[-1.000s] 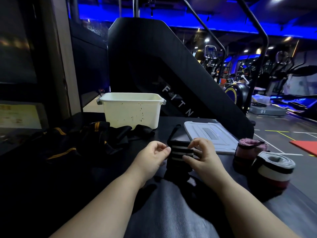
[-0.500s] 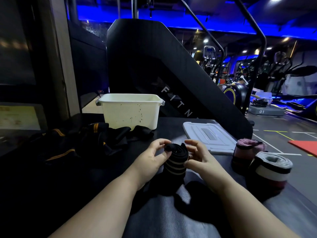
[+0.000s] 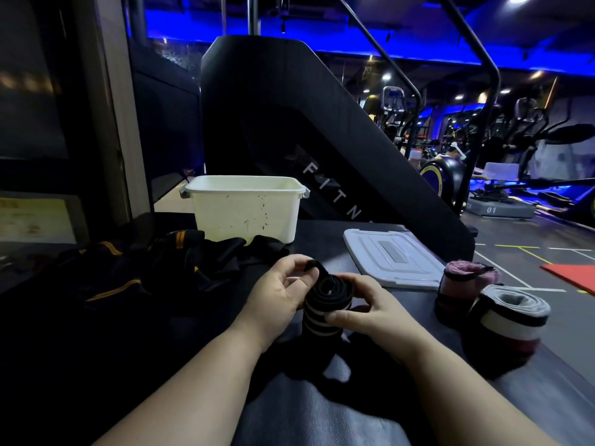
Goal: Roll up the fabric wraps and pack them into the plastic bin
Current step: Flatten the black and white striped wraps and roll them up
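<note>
A black fabric wrap with pale stripes (image 3: pixel 322 312) stands as a partly wound roll between my hands, its loose tail trailing down toward me. My left hand (image 3: pixel 277 292) pinches the roll's upper end. My right hand (image 3: pixel 363 305) curls round its right side. The white plastic bin (image 3: pixel 244 209) stands open at the back of the dark table, apart from both hands. Two rolled wraps sit at the right: a pink one (image 3: pixel 460 283) and a grey, white and red one (image 3: pixel 508 320). Unrolled black wraps with yellow stripes (image 3: pixel 154 265) lie in a heap at the left.
The bin's white lid (image 3: pixel 391 257) lies flat on the table between the bin and the rolled wraps. A large black gym machine (image 3: pixel 306 133) rises just behind the table. The table's right edge drops to the gym floor (image 3: pixel 531 252).
The roll has grown tighter and more upright. My left hand moved from beside it to pinching its top, and my right hand wrapped further round it. The loose tail got shorter.
</note>
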